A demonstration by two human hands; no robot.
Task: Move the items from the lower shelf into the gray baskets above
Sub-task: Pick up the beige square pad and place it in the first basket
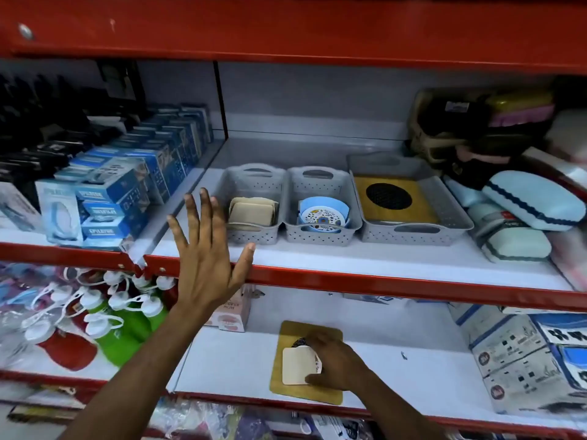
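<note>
While the left hand (208,254) is raised w/ fingers spread flat and holding nothing, its thumb sits over the red front edge (381,285) of the upper shelf, just left of the baskets. Far left on that shelf: rows of blue boxes (127,182). Below them on the lower level, green and red bottles (124,315) w/ white caps.

Next, three gray baskets side by side on the upper shelf. Left basket (254,203) holds a stack of beige square pads (252,212). Middle basket (320,208) holds blue round plates (324,214) w/ a patterned face. Right basket (409,204), wider and shallower, holds a wooden board w/ a dark round centre (394,198).

On the lower shelf (428,369), approx. centre, lies a second wooden board (305,392), flat. On top of it sits a white square pad (297,366), and the right hand (338,363) is curled over that pad's right edge, fingers on it; something dark shows just above the pad, can't tell what.

Right side: light-blue cases (533,201) on the upper shelf, printed cartons (521,354) on the lower.
</note>
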